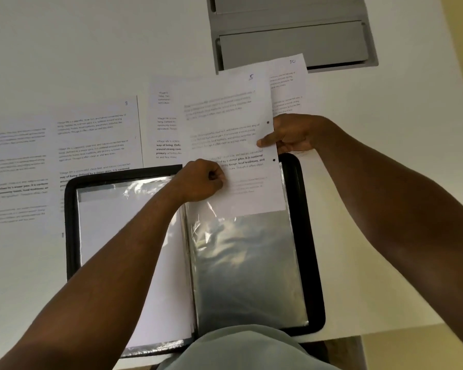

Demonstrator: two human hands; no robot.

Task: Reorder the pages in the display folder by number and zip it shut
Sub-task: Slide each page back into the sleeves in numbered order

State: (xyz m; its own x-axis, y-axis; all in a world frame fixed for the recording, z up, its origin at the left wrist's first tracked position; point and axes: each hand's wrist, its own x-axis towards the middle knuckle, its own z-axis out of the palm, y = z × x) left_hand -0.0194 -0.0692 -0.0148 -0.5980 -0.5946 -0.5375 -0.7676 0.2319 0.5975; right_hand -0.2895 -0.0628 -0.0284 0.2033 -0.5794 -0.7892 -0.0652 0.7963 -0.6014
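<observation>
— Head view first: what lies on the table (pixel 64 62)?

— Display folder (pixel 313 263), black-edged, lies open at the near middle of the white table, clear sleeves on both halves. The left sleeve holds a white sheet; the right sleeve (pixel 246 263) looks grey and shiny.

— And the hands?

— The right hand (pixel 292 134) pinches the right edge of a printed page marked 5 (pixel 230 124), thumb on top. The left hand (pixel 201 180), fingers curled, grips that same page near its lower left part. The page's bottom edge sits over the top of the right sleeve; whether it is inside the sleeve I cannot tell.

— Other pages?

— Several printed sheets lie on the table beyond and to the left of the folder (pixel 96 134), one also marked 5. A page marked 10 (pixel 289 78) lies behind the held one. A grey tray (pixel 292 36) stands at the far right.
</observation>
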